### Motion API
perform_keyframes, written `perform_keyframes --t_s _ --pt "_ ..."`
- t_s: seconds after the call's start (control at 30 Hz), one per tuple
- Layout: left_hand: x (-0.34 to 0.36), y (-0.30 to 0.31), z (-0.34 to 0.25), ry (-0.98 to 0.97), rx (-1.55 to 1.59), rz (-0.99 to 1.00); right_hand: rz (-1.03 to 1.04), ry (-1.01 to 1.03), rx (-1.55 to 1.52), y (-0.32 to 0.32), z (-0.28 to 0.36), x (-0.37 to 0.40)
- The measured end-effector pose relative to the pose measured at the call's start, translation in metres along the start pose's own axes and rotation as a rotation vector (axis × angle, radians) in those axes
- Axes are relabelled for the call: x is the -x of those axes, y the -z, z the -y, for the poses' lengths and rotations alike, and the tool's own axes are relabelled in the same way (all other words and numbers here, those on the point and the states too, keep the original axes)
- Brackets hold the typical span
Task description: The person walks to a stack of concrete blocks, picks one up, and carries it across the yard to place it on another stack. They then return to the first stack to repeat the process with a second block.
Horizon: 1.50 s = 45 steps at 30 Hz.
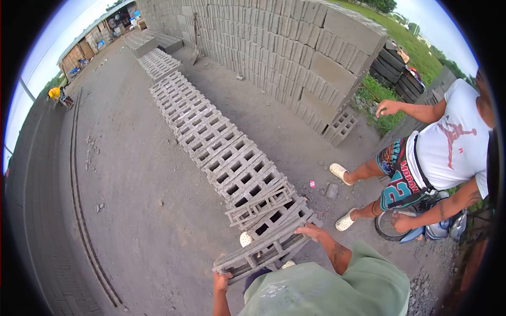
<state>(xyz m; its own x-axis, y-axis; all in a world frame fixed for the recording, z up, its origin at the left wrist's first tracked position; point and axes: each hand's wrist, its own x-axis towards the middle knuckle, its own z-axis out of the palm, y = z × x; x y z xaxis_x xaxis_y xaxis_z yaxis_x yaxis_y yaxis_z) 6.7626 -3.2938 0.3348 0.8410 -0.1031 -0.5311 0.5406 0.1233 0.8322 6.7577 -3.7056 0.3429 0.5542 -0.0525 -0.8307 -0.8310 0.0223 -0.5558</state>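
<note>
My left hand [222, 280] grips the near left end of a grey hollow concrete block [263, 252], its fingers at the block's edge. At the block's right end, my right hand [312, 231] is closed on the top edge. The block is tilted, with its hollows showing, in front of my green shirt. Just beyond it is a long row of hollow blocks [221, 142] lying on the ground with their holes upward. Another block piece [261, 204] lies across the near end of that row.
A tall wall of stacked blocks [263, 47] runs along the right of the row. A person in a white shirt [456, 131] stands at the right, near a wheel [390, 226]. Another person in yellow [55, 94] bends far off at the left. Tires [390, 66] lie behind the wall.
</note>
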Motion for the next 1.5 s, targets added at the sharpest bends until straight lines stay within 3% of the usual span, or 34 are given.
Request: perform_keyframes --t_s 0.1,0.13,0.23,0.33,0.43,0.5,0.57,0.67,0.7,0.73,0.77,0.83,0.97,1.03,1.1,1.13,1.17,1.33,1.5 --pt "0.060 -0.006 0.003 0.005 -0.016 0.020 -0.024 0.034 -0.044 0.002 -0.027 0.055" --pt "0.075 -0.007 0.005 0.067 -0.007 0.028 -0.040 0.117 -0.031 -0.006 -0.003 0.107" --pt "0.126 -0.015 0.008 0.118 0.060 -0.027 -0.056 0.167 0.191 0.008 -0.052 0.092" --pt "0.170 -0.018 0.017 0.072 0.176 -0.145 0.013 0.247 0.257 -0.013 -0.021 0.165" --pt "0.209 -0.005 0.024 -0.005 0.266 -0.271 0.119 0.238 0.219 -0.034 -0.057 0.135" --pt "0.234 0.024 0.031 -0.066 0.319 -0.356 0.146 0.249 0.291 -0.061 -0.065 0.128" --pt "0.251 0.068 0.046 -0.146 0.294 -0.278 0.229 0.453 0.282 -0.104 -0.056 0.137" --pt "0.293 0.128 0.055 -0.164 0.359 -0.322 0.432 0.466 0.497 -0.171 -0.043 0.113" --pt "0.310 0.149 0.063 -0.176 0.401 -0.379 0.491 0.490 0.619 -0.204 -0.044 0.106" --pt "0.324 0.173 0.067 -0.217 0.401 -0.419 0.537 0.561 0.482 -0.251 -0.024 0.155" --pt "0.339 0.196 0.070 -0.255 0.406 -0.463 0.590 0.561 0.540 -0.291 -0.018 0.165" --pt "0.373 0.241 0.088 -0.259 0.510 -0.624 0.473 0.459 0.637 -0.368 -0.016 0.183" --pt "0.448 0.324 0.100 -0.372 0.574 -0.954 0.719 0.452 0.623 -0.516 -0.033 0.186" --pt "0.492 0.357 0.094 -0.308 0.541 -1.000 0.804 0.418 0.712 -0.591 -0.037 0.188" --pt "0.524 0.387 0.104 -0.270 0.506 -1.141 0.948 0.405 0.836 -0.669 -0.043 0.213" --pt "0.540 0.400 0.097 -0.264 0.565 -1.247 0.923 0.378 0.880 -0.708 -0.039 0.229" --pt "0.552 0.415 0.098 -0.264 0.586 -1.273 0.882 0.366 0.910 -0.745 -0.044 0.236" --pt "0.589 0.503 0.093 -0.281 0.537 -1.429 1.188 0.319 1.013 -0.940 -0.058 0.229" --pt "0.607 0.600 0.053 -0.241 0.683 -1.659 1.417 0.244 1.144 -1.142 -0.058 0.257"
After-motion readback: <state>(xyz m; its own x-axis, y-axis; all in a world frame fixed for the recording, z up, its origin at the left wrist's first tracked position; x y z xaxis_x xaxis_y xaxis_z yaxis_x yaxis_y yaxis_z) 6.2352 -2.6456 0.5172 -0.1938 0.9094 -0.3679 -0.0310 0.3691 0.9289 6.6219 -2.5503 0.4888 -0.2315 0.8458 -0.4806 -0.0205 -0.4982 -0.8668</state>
